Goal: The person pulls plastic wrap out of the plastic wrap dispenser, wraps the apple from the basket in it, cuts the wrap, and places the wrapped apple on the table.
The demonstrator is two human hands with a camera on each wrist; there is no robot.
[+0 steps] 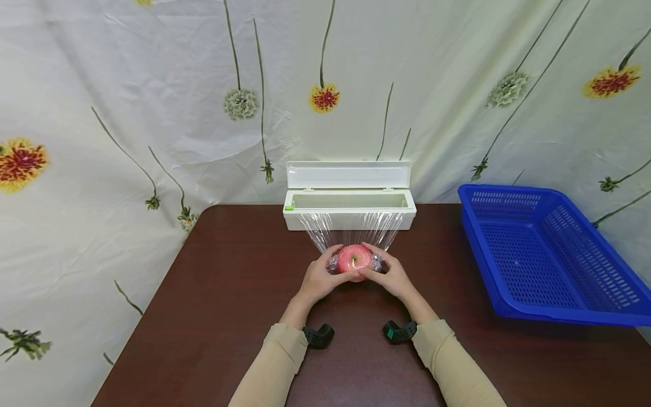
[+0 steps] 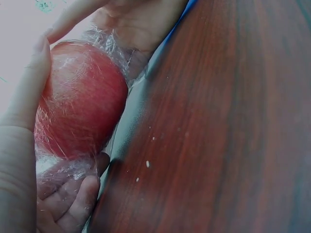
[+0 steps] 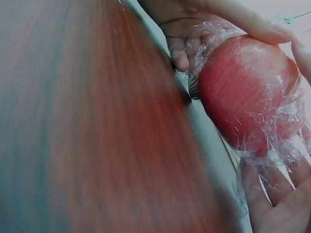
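Observation:
A red apple (image 1: 355, 258) covered in clear plastic wrap is held between both hands at the middle of the table. My left hand (image 1: 320, 278) grips its left side and my right hand (image 1: 393, 277) its right, thumbs meeting on the near side. Crumpled film bunches at both sides, under the fingers (image 2: 80, 204) in the left wrist view. From the apple a stretched sheet of plastic wrap (image 1: 389, 229) runs back to the front of a white wrap dispenser box (image 1: 351, 221), whose lid (image 1: 348, 174) stands raised. In the right wrist view, wrap creases over the apple (image 3: 248, 92).
A blue plastic basket (image 1: 529, 265) stands at the right of the dark brown table (image 1: 213, 316). Behind the table hangs a flowered white cloth (image 1: 178, 85). Small white specks (image 2: 147, 164) lie on the tabletop in the left wrist view.

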